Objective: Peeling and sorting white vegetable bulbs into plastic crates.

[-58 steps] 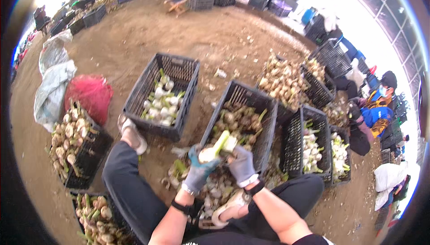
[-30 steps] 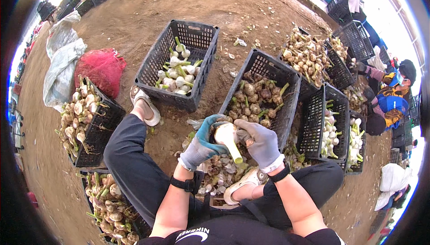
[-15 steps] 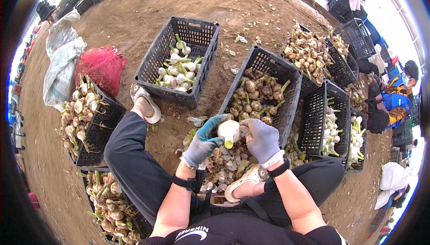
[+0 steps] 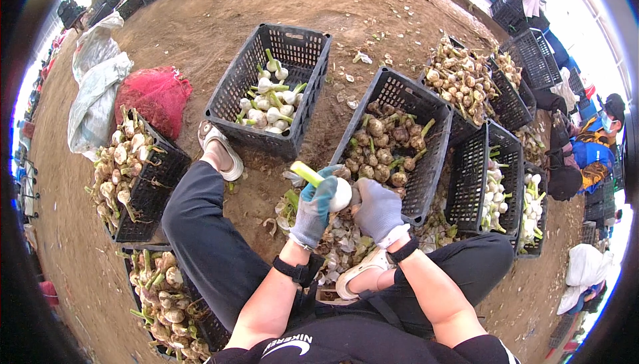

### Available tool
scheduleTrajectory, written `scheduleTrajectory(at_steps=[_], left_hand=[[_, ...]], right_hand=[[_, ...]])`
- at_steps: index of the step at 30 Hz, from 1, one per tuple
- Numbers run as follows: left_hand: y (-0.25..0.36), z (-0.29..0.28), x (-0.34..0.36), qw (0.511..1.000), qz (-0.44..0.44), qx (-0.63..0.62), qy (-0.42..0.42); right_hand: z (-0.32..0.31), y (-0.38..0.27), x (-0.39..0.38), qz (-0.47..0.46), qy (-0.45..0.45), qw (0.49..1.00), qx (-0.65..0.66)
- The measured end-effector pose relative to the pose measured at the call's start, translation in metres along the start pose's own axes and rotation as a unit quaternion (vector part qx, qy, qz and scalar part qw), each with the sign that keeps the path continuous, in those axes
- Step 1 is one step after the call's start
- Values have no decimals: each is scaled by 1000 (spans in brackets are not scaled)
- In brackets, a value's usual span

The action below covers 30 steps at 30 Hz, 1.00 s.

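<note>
Garlic, one white bulb (image 4: 341, 194) with a green stalk sticking out up-left, is sitting between both gloved hands above the person's lap. The left hand (image 4: 311, 207) in a grey-and-blue glove is closing around the bulb's left side, fingers curled over it; the right hand (image 4: 377, 207) in a grey glove is gripping the bulb from the right, so the two hands are meeting on it. Under them, a heap of papery skins and trimmings (image 4: 339, 241) is lying on the dirt floor (image 4: 200, 24) between the person's bent legs. Just ahead of the hands, a black crate of unpeeled, dirty bulbs (image 4: 393, 144) is standing; farther left, another black crate (image 4: 269, 91) is holding clean white bulbs. On the right, crates (image 4: 496, 184) are carrying more cleaned bulbs. At the person's left side, two crates heaped with rooted garlic (image 4: 133, 171) are resting near a red mesh sack (image 4: 153, 97) and white bags (image 4: 96, 91). Another person (image 4: 592, 151) in blue is sitting at the far right.
</note>
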<state>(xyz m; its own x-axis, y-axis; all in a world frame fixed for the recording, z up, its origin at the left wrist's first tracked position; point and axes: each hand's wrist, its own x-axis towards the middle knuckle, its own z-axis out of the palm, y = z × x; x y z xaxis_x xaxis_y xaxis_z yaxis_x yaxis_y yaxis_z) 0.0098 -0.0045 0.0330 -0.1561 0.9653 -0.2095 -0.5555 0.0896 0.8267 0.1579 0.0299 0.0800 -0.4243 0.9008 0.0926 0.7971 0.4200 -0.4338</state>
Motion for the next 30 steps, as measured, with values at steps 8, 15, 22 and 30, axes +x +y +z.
scheduleTrajectory(at_steps=[8, 15, 22, 30], left_hand=[[1, -25, 21, 948, -32, -312, -53], [-16, -11, 22, 953, -49, -298, -36], [-4, -21, 48, 950, -67, -274, 132], [37, -23, 83, 925, 53, -354, 123]], right_hand=[[28, 1, -50, -75, -334, 939, -12], [18, 9, -3, 136, -83, 848, 505], [14, 6, -9, 42, -188, 896, 399], [46, 110, 73, 171, -152, 968, 105]])
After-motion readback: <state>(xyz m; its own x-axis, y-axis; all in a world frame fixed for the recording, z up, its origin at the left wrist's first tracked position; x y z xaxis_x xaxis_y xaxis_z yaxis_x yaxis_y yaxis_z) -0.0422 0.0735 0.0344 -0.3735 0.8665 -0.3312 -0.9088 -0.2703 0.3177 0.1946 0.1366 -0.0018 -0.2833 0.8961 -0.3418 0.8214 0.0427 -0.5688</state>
